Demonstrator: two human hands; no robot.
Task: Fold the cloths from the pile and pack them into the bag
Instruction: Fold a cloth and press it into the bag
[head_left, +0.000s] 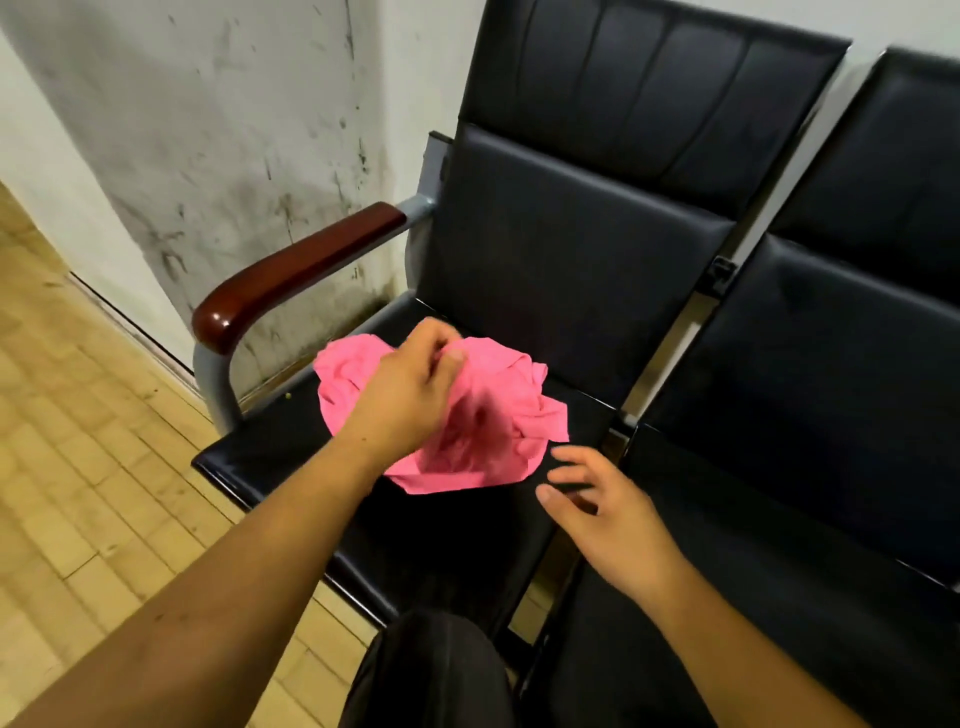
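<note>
Plainly, from the head view, the pink cloth (498, 410) lay crumpled on the seat (270, 457). The left hand (410, 384) pinched its top between thumb and curled fingers. The right hand (608, 514) hovered just beside its near edge, fingers spread, holding nothing. No bag showed. To fold well, the left probably needed 1 corner, the right a 2nd, then a shake flat before creasing.

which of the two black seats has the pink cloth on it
The left seat, the one with the wooden armrest; the crumpled pink cloth lies there, gripped by the left hand.
</note>
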